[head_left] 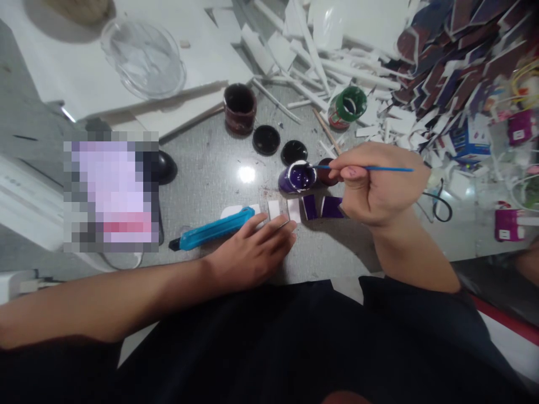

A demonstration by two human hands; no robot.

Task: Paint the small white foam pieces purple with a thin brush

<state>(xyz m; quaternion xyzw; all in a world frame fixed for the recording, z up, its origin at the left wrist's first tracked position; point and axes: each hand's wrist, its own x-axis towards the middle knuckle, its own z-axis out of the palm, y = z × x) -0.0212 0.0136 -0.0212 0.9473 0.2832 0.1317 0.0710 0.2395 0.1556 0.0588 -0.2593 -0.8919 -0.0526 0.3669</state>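
Head view: thin blue paintbrush (370, 168), tip in purple paint pot (297, 178).

Centre frame, the right hand (379, 188) pinches a thin blue paintbrush (391, 168), its tip dipped in a small open pot of purple paint (297, 178). The left hand (248, 252) lies flat, fingertips on a row of small white pieces (273, 209) beside two purple-painted pieces (322, 206). A blue plastic utility knife (214, 230) sits just left of it, and there's a heap of white and purple scraps (442, 62) upper right.
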